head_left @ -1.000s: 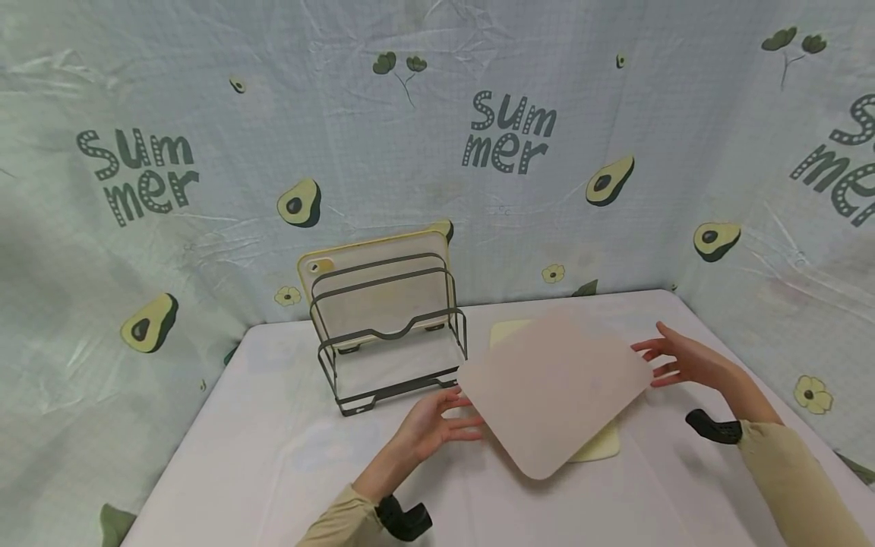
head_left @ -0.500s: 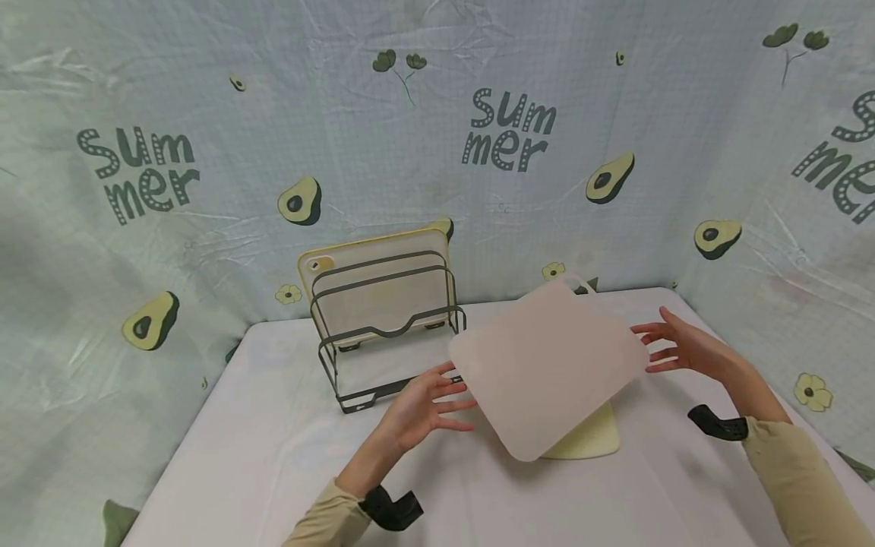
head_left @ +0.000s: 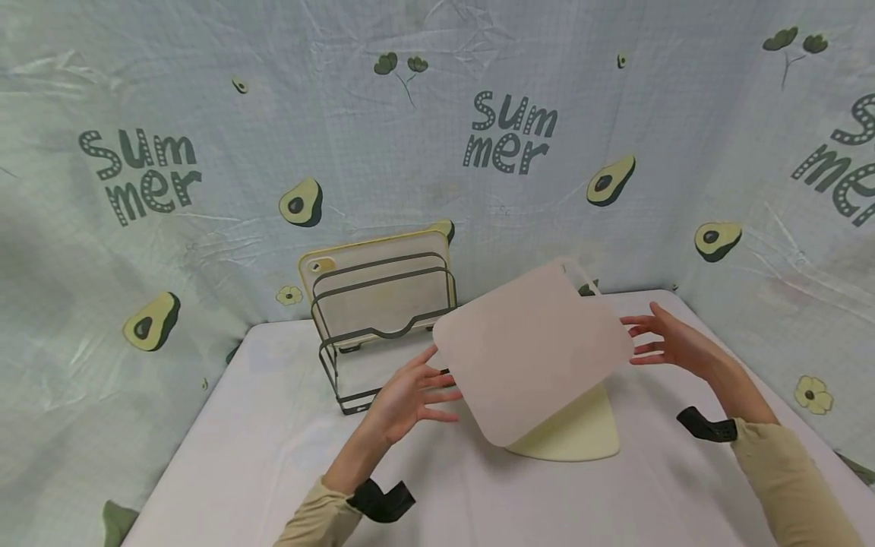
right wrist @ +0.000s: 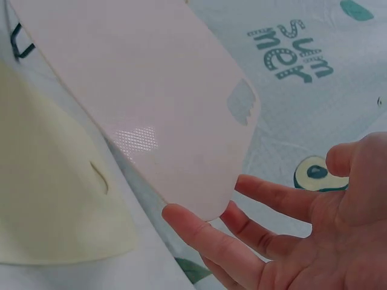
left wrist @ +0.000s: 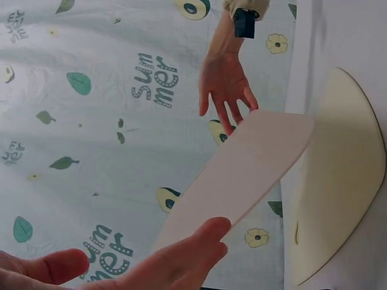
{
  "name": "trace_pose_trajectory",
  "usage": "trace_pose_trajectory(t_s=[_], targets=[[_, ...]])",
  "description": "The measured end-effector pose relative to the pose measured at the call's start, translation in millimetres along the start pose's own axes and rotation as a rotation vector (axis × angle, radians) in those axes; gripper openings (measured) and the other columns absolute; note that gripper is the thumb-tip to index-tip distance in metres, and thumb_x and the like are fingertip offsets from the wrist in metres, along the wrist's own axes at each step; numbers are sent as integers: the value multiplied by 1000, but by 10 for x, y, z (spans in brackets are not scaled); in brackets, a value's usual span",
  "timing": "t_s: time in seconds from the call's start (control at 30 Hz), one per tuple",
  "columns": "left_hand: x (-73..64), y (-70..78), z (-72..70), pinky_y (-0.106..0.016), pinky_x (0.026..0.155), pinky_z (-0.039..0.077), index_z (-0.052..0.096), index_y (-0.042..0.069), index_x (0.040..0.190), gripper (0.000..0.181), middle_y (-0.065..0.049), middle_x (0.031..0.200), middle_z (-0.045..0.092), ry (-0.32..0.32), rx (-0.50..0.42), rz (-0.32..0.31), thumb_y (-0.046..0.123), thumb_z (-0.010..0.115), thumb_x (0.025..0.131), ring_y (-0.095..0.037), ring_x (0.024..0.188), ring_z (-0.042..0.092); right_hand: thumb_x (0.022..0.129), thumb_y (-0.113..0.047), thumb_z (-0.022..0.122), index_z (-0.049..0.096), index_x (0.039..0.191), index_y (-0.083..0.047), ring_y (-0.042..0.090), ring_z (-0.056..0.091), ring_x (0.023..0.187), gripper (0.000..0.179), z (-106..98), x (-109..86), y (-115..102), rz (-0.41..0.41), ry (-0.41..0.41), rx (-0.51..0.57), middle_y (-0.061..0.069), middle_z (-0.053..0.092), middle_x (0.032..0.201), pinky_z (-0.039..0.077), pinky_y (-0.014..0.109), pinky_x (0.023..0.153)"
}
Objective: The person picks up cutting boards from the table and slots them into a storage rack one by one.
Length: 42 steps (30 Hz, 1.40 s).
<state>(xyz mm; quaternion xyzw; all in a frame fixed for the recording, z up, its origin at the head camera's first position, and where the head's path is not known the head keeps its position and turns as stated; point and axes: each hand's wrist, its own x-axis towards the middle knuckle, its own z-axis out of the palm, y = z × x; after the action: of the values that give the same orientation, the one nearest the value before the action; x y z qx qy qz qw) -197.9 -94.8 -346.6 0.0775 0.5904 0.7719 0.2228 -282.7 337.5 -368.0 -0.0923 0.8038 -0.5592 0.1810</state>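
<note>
A pink cutting board [head_left: 533, 349] is held tilted above the table, between my two hands. My left hand [head_left: 406, 399] touches its left corner with spread, straight fingers. At the right corner, the extended fingers of my right hand [head_left: 673, 342] touch the edges, and the right wrist view shows the thumb away from the board. A handle slot [right wrist: 243, 101] is cut near the board's far edge. Below lies a pale yellow cutting board [head_left: 581, 429], partly covered in the head view. The left hand's fingers pass in front of a dark wire rack [head_left: 393, 335].
In the rack's back slot stands a whitish board [head_left: 383, 300] with a yellow rim. The white-covered table [head_left: 260, 456] meets a printed curtain [head_left: 410, 175] behind and at the sides. Black straps with wrist cameras [head_left: 381, 501] sit on both wrists.
The pink board has risen and shifted left toward the rack, with both hands moving along. More of the yellow board's front is uncovered, and the pink board's handle end now shows.
</note>
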Motion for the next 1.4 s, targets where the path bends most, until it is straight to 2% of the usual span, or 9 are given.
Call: trace_pose_trajectory(t_s=[0.1, 0.3, 0.5, 0.6, 0.83, 1.0, 1.23, 1.4], targets=[[-19, 25, -11, -53, 83, 45, 9, 11, 144, 58, -25, 123, 33, 25, 21, 25, 10, 30, 90, -48, 116, 42, 95, -48, 10, 28, 136, -4, 17, 55, 92, 64, 56, 16, -34, -37, 13, -26, 5, 38, 112, 52, 30, 79], [-89, 94, -52, -49, 87, 45, 16, 3, 142, 53, -27, 129, 30, 63, 67, 69, 14, 28, 92, -46, 117, 43, 95, -48, 9, 21, 138, 2, 18, 56, 92, 67, 182, 89, -95, -79, 49, -52, 8, 38, 113, 51, 29, 79], [-156, 195, -115, -49, 91, 42, 28, -9, 134, 46, -23, 130, 35, 129, 46, 99, 13, 30, 94, -43, 115, 47, 95, -49, 11, 19, 138, 1, 14, 57, 91, 67, 327, 156, -167, -105, 66, 12, 3, 38, 112, 51, 26, 78], [-185, 244, -171, -48, 93, 42, 31, -11, 131, 44, -20, 127, 39, 169, 23, 112, 14, 31, 94, -41, 114, 49, 95, -48, 13, 21, 138, 0, 13, 56, 90, 65, 417, 180, -215, -131, 73, 48, 2, 37, 112, 51, 25, 78], [-255, 342, -308, -43, 94, 42, 35, -8, 129, 41, -17, 130, 38, 217, 24, 152, 16, 29, 96, -40, 120, 43, 96, -45, 16, 21, 139, -2, 14, 56, 92, 61, 617, 249, -361, -201, 94, 110, 4, 36, 114, 51, 23, 79], [-314, 454, -368, -46, 98, 37, 32, -7, 132, 42, -18, 134, 33, 231, 63, 199, 15, 27, 97, -40, 124, 38, 96, -42, 20, 27, 137, -4, 16, 54, 93, 56, 732, 301, -454, -248, 106, 191, 3, 35, 112, 51, 24, 79], [-408, 624, -453, -52, 98, 34, 17, 3, 141, 49, -18, 141, 22, 204, 169, 176, 16, 24, 95, -44, 125, 33, 96, -42, 24, 22, 139, -2, 20, 49, 97, 58, 899, 379, -602, -241, 127, 254, 2, 34, 114, 51, 23, 79], [-473, 740, -525, -50, 97, 37, 12, 8, 143, 51, -16, 146, 17, 227, 216, 198, 16, 24, 95, -45, 123, 35, 97, -41, 22, 17, 141, -3, 21, 46, 99, 59, 1030, 437, -735, -240, 132, 270, 3, 31, 117, 50, 24, 80]])
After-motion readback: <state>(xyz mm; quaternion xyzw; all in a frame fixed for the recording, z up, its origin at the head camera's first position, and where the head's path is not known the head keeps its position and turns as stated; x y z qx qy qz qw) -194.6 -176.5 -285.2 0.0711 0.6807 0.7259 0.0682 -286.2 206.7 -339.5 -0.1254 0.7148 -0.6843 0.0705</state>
